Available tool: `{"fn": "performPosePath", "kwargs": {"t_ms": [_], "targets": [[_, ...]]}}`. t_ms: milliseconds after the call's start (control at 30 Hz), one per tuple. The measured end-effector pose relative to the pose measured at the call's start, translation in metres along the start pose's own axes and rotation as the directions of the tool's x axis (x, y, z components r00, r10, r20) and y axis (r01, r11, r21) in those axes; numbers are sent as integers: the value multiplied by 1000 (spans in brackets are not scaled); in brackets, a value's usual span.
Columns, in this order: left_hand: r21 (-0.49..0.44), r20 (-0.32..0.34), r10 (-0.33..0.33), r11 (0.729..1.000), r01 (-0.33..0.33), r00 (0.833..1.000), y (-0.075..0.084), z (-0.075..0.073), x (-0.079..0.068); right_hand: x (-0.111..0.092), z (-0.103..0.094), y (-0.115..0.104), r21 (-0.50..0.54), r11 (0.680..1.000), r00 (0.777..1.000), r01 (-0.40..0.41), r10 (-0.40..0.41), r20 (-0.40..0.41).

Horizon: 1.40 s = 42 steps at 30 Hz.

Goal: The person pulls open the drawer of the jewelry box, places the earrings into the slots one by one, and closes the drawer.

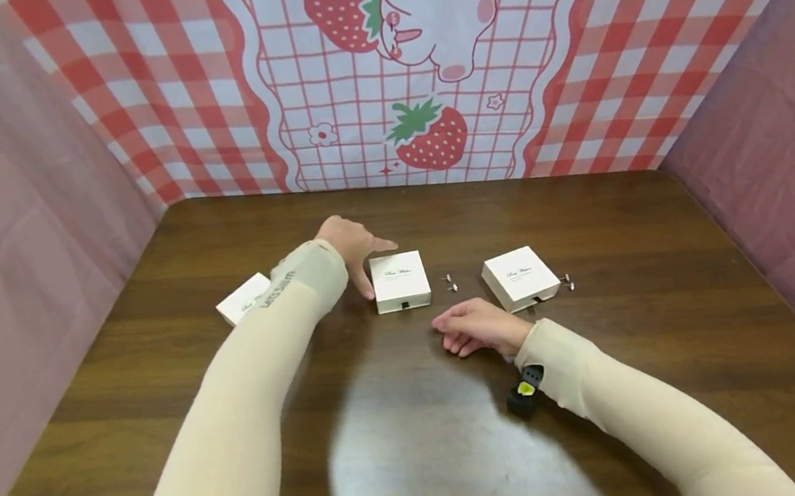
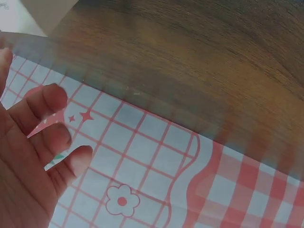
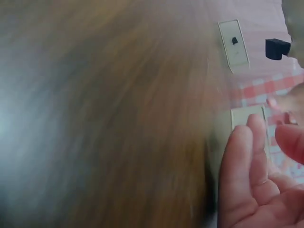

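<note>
Head view: shows mid-table a white central box (image 1: 399, 278), lettered in dark script with what looks like "Best Wishes" above finer print too small to read. Has a square top, crisp edges and a dark tab (image 1: 405, 305) at six o'clock. Puts the left hand (image 1: 352, 245) at the box's nine o'clock, thumb and index finger spread, gripping nothing; cannot tell whether touching. Sets the right hand (image 1: 482, 326) at four o'clock, fingers loosely bent, nothing visibly held. Includes metal studs (image 1: 448, 278) at three o'clock, then a similarly lettered second box (image 1: 519, 274), turned askew, with another stud pair (image 1: 572, 286) near its three o'clock. Adds a third box (image 1: 241, 298) at nine o'clock, partly behind a sleeve (image 1: 308, 269) apparently printed "Let's slim".

Left wrist view: catches spread, slightly bent fingers between eight and nine o'clock, a box corner (image 2: 45, 14) near eleven, and flower-printed cloth (image 2: 133, 161) at six.

Right wrist view: blurs the tabletop (image 3: 104, 114) at nine o'clock; frames relaxed fingers at four, thumb apart, before a pale box (image 3: 241, 115) at three.
</note>
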<state>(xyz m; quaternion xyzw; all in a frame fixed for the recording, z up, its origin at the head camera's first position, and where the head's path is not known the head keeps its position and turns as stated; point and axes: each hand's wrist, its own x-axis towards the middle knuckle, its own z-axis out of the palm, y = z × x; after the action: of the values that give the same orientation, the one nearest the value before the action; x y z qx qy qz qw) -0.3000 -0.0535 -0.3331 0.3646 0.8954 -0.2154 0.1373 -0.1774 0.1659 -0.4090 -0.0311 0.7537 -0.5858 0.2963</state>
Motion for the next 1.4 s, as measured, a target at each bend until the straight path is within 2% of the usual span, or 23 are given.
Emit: {"fn": "performPosePath", "kwargs": {"t_ms": [133,400,500,633,767,1033,1267,1400], "targets": [[3,16,-26,1000,26,1000,1,-2,2,10,10,-7,127,986,994,-107,107,6],[-8,52,-22,1000,22,998,2,1,7,27,25,-22,276,938,973,-212,229,-30],[-18,54,-9,1000,10,999,1,4,9,33,33,-26,327,918,969,-223,245,-27],[-44,59,-21,999,23,998,0,7,8,38,40,-30,374,907,972,-194,230,-52],[-88,54,-39,995,43,998,1,11,5,41,43,-33,393,902,969,-180,231,-86],[-110,51,-132,984,137,990,6,18,-4,44,40,-33,382,898,962,-218,263,-69],[-152,2,-117,982,116,993,11,21,0,49,23,-27,377,899,945,-225,295,-139],[-166,2,-129,978,127,992,13,20,1,51,20,-28,370,905,950,-210,279,-142]]}}
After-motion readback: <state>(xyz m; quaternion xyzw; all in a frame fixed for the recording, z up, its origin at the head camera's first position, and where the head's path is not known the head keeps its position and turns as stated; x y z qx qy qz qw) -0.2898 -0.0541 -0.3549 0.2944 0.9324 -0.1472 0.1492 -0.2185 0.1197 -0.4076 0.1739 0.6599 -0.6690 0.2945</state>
